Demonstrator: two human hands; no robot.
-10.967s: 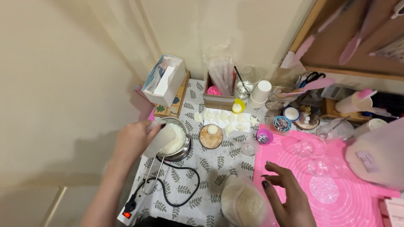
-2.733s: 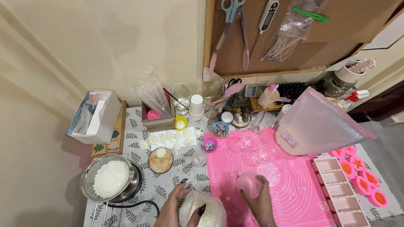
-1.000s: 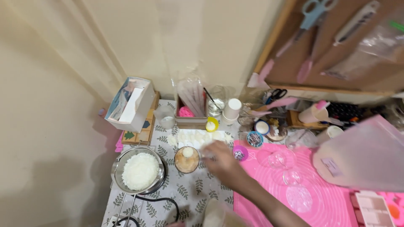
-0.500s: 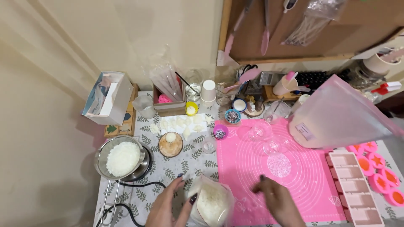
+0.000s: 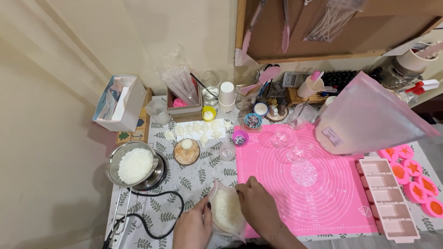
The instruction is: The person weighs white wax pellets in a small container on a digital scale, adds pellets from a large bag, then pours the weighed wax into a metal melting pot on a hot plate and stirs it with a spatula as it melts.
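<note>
Plastic bag (image 5: 226, 213) of white flakes sags soft and slippery between your left hand (image 5: 194, 226) and right hand (image 5: 254, 203), both pinching its open rim; support it from beneath.

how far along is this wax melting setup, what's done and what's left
Done: the metal pot on the hot plate holds white wax flakes. In hand: the left hand and right hand both grip the mouth of the small bag of flakes. Left: the flakes look unmelted, and the pink tray mould looks empty.
</note>
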